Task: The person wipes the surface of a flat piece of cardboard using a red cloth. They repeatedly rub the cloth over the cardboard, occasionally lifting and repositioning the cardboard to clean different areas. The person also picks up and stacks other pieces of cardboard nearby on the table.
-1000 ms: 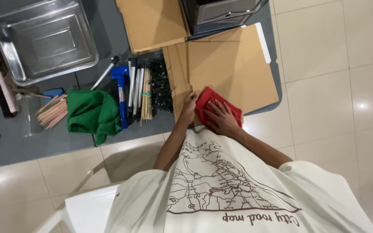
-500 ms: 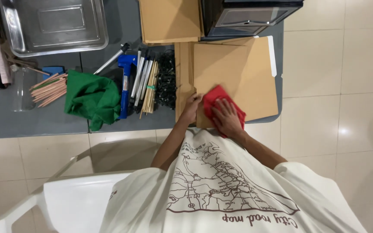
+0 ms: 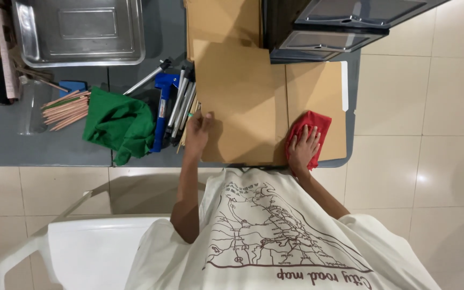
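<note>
A brown paper folder (image 3: 318, 86) lies open on the grey table (image 3: 28, 147). Its cover (image 3: 237, 102) is swung over to the left. My left hand (image 3: 197, 131) grips the cover's left edge, next to a row of pens. My right hand (image 3: 303, 147) lies flat with fingers spread on a red cloth (image 3: 315, 121), pressing it onto the folder's inner right page near the table's front edge.
A crumpled green cloth (image 3: 119, 126), a blue tool (image 3: 162, 107), pens (image 3: 181, 102) and a bundle of pencils (image 3: 65, 110) lie left of the folder. A steel tray (image 3: 140, 32) sits at the back left, a dark drawer unit (image 3: 339, 27) at the back right. A white plastic chair (image 3: 81, 247) stands at the lower left.
My left hand has moved left from beside the right hand, taking the folder's cover open with it. My right hand has slid the red cloth to the right.
</note>
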